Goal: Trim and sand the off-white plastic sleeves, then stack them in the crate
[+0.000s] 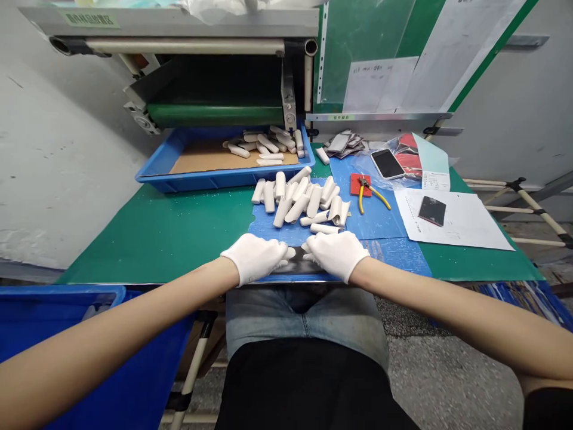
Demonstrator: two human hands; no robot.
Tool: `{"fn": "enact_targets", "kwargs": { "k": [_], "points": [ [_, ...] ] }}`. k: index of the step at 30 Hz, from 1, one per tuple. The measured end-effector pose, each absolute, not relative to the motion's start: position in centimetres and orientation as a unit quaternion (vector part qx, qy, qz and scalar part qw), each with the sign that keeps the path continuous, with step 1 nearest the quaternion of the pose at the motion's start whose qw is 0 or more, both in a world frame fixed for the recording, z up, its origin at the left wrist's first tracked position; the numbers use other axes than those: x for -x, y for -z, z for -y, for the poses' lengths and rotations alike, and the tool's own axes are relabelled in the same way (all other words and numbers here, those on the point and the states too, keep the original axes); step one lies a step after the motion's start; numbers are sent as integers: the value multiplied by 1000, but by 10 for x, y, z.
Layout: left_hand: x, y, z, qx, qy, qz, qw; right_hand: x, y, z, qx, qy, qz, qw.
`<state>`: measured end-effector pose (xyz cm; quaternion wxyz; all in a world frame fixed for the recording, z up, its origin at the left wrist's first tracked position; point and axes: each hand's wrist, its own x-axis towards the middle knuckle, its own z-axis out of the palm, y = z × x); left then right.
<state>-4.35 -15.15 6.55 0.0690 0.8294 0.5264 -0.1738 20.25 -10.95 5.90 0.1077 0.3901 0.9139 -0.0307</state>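
Note:
My left hand (256,257) and my right hand (336,254), both in white gloves, rest close together at the near edge of the green table (170,233). Their fingers curl inward over a dark flat strip (299,264) lying on a blue mat (380,224), and they seem to pinch it between them. Just beyond the hands lies a heap of several white rolled pieces (299,200). One white roll (324,228) lies right by my right hand's fingers.
A blue tray (161,164) with cardboard and more white rolls sits under a green roller machine (215,113). Yellow-handled pliers (369,191), a phone (387,163), a dark card on white paper (465,224) and dark pouches (342,143) lie right. A blue bin (54,298) stands low left.

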Motion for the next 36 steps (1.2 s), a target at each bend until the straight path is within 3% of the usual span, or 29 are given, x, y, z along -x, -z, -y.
{"fn": "enact_targets", "kwargs": {
  "k": [5, 12, 18, 22, 27, 33, 36],
  "points": [
    [51, -76, 154, -844, 271, -462, 29, -225, -55, 111, -408, 31, -893, 188],
    [56, -74, 147, -837, 234, -494, 23, -231, -54, 122, -374, -90, -917, 111],
    [49, -71, 149, -841, 223, -493, -3, -225, -45, 115, -418, 27, -901, 117],
    [34, -76, 144, -858, 210, -468, -14, -209, -56, 105, -378, 22, -918, 114],
    [42, -81, 147, -848, 274, -452, 34, -207, -73, 105, -361, 27, -915, 179],
    [38, -83, 137, -854, 255, -451, 45, -210, -91, 105, -334, 30, -916, 221],
    [35, -78, 132, -855, 251, -453, 33, -210, -87, 105, -344, 20, -926, 152]
  ]
}}
